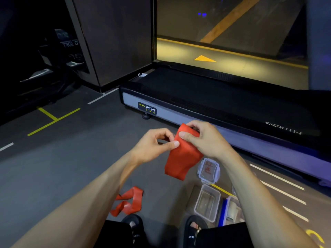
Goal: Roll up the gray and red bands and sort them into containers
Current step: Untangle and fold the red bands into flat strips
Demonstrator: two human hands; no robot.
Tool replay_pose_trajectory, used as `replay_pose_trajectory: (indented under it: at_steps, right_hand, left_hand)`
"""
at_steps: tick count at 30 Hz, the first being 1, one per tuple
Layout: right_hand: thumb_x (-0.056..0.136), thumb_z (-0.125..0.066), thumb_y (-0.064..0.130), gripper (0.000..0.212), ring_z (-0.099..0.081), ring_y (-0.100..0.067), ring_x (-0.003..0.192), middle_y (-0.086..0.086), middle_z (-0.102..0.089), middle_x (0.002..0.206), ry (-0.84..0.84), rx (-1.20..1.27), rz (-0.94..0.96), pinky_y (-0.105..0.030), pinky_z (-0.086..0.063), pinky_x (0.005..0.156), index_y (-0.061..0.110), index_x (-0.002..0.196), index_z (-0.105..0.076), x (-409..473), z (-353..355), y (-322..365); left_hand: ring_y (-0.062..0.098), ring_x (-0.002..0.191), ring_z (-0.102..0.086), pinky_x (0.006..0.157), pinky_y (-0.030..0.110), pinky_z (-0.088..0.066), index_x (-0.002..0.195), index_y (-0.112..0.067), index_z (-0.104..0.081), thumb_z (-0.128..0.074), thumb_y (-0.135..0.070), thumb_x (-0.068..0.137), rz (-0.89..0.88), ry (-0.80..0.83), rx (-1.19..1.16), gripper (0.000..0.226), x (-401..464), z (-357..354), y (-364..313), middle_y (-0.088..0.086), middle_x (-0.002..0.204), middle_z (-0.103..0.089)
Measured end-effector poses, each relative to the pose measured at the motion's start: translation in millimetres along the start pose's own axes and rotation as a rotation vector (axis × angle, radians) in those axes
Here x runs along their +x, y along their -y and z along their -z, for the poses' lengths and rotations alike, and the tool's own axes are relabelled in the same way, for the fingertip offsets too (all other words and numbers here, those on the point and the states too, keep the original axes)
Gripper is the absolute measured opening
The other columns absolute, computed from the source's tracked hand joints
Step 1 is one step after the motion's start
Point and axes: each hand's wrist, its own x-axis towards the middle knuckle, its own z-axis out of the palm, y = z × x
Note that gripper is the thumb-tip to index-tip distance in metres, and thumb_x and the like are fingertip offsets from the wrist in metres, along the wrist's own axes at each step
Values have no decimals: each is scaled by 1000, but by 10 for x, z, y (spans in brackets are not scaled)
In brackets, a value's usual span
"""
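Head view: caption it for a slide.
Both hands, left and right, pinch a red band above open clear containers.

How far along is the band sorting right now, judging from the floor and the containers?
Done: little that shows; the clear open plastic container looks empty, its lid lying beside it. A second container at the right is mostly hidden by the forearm. In hand: left hand and right hand both pinch the top of a wide red band, which hangs unrolled. Left: another red band lies loose on the floor.
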Motion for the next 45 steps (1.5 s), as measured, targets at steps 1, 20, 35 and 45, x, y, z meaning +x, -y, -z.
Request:
replay_pose_trajectory:
  at_steps: [1,20,35,45]
  right_hand:
    - [89,-71,49,32,-66,-14,96,9,-73,101,-1,6,-6,-38,-53,87,26,112,-71,1,0,-2]
    - [85,-78,45,29,-65,-11,92,7,-74,98,-14,150,-54,-39,-54,89,24,105,-72,13,25,-37]
    - [67,-64,72,56,-72,-14,82,2,-75,96,24,290,-148,-36,-56,73,29,103,-68,15,-31,-35]
    - [104,-47,51,47,-51,-14,62,3,-59,68,128,166,-180,-38,-39,64,13,78,-60,17,-23,63]
  left_hand:
    - [10,88,-65,86,26,-52,87,-3,-65,-76,-14,90,8,33,-34,16,-8,-8,-11,-4,88,-71]
    - [17,74,-59,71,22,-49,85,-7,-68,-76,-5,88,59,-11,-150,9,25,-52,-39,10,78,-67]
    - [10,79,-64,81,30,-51,90,-15,-68,-63,-6,98,5,5,-97,13,81,-84,47,-1,84,-72]
    - [14,81,-68,86,37,-53,116,-30,-69,-67,-18,94,-50,-92,-9,24,104,-123,46,0,83,-74]
